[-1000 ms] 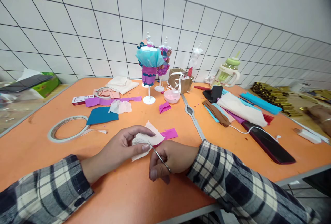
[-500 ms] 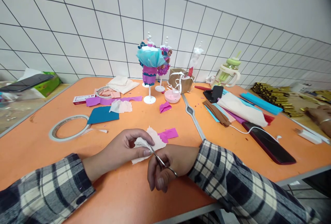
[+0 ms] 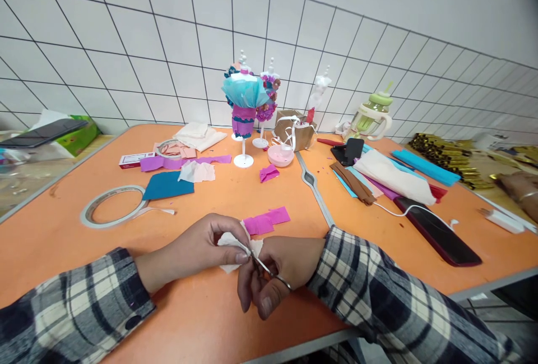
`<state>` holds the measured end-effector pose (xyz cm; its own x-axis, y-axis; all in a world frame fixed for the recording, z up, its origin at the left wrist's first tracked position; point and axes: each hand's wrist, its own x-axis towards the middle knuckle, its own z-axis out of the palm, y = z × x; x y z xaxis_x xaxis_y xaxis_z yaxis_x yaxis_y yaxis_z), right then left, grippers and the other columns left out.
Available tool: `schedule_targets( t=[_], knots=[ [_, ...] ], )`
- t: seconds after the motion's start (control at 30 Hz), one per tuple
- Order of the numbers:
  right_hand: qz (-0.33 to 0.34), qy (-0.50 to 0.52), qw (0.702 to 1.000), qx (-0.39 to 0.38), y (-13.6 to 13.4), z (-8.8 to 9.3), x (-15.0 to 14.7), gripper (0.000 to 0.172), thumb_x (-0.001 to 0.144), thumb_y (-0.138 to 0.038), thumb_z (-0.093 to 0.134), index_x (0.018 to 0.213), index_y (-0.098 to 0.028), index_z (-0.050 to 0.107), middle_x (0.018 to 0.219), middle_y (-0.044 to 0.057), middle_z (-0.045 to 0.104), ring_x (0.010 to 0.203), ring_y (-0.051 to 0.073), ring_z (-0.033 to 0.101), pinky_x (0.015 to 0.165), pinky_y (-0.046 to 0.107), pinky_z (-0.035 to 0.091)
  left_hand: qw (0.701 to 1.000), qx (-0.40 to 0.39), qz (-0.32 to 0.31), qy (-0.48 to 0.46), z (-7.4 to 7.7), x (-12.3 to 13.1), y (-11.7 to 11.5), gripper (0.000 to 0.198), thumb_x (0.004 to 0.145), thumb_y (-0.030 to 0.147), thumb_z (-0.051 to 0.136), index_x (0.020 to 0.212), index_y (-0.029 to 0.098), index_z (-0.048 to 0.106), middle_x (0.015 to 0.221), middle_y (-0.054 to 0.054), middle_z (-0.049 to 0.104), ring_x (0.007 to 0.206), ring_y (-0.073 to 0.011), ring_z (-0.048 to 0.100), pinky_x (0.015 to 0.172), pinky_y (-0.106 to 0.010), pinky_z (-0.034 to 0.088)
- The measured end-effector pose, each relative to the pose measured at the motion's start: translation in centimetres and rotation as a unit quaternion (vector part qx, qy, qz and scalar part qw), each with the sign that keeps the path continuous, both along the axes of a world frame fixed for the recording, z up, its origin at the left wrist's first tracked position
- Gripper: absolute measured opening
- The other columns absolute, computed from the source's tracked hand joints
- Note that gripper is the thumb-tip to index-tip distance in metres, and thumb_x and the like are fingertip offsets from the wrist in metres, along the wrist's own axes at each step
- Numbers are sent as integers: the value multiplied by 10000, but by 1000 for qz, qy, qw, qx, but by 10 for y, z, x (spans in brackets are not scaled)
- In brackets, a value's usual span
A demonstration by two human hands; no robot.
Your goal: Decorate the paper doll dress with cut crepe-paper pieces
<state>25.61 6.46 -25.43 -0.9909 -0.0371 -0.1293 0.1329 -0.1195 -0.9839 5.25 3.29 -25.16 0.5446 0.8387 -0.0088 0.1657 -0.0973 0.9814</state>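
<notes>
At the front middle of the orange table, my left hand (image 3: 210, 246) pinches a crumpled piece of white crepe paper (image 3: 229, 240) between thumb and fingers. My right hand (image 3: 273, 274) has its fingers in the handles of small metal scissors (image 3: 268, 270), whose blades point up and left into the paper by my left fingertips. Part of the white paper is hidden behind both hands. Just beyond them lie purple paper strips (image 3: 269, 220). Farther back stands a small white dress form (image 3: 243, 123) with a turquoise ruffle and purple wrap.
A tape roll (image 3: 87, 215) and blue paper (image 3: 168, 186) lie at left. Behind are a pink bowl (image 3: 281, 156) and brown box (image 3: 286, 123). At right are a phone (image 3: 441, 238), coloured papers (image 3: 395, 176) and a green-lidded bottle (image 3: 372, 117). Another person's hand (image 3: 521, 187) shows at the right edge.
The white paper has been drawn in and shows less beyond my hands, uncovering more of the purple strips. My left fingers have shifted slightly right, closer to the scissors.
</notes>
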Motion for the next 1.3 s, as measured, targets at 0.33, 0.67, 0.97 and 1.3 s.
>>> schedule_targets(
  t=[0.33,0.67,0.97,1.3],
  knots=[
    [-42,-24,998,30,0,1,1,432,631,-432,812,874,-119,639,758,-5,619,679,78,562,637,170,438,977,172,124,29,8,-4,-2,831,635,610,741,1362,310,474,1608,-84,99,1451,-370,29,1126,-569,126],
    [-19,-40,998,47,-3,2,-3,514,610,-504,796,901,-129,599,753,5,638,676,99,597,683,209,456,993,98,7,-59,9,5,-3,206,738,403,750,744,197,765,812,-80,754,959,-270,645,981,-467,409],
    [1,-83,996,-21,-1,11,0,783,524,-650,763,1001,-183,355,709,-7,631,581,118,589,544,218,425,997,-42,-26,-65,5,-1,-4,305,730,331,770,985,176,705,737,-27,675,677,-194,683,562,-251,483],
    [-8,-44,999,-30,1,14,-5,746,560,-730,696,917,-209,297,707,-3,626,485,80,515,418,189,352,996,-64,-16,-52,3,0,0,272,784,392,703,706,131,711,663,-59,721,624,-171,648,556,-243,459]
  ],
)
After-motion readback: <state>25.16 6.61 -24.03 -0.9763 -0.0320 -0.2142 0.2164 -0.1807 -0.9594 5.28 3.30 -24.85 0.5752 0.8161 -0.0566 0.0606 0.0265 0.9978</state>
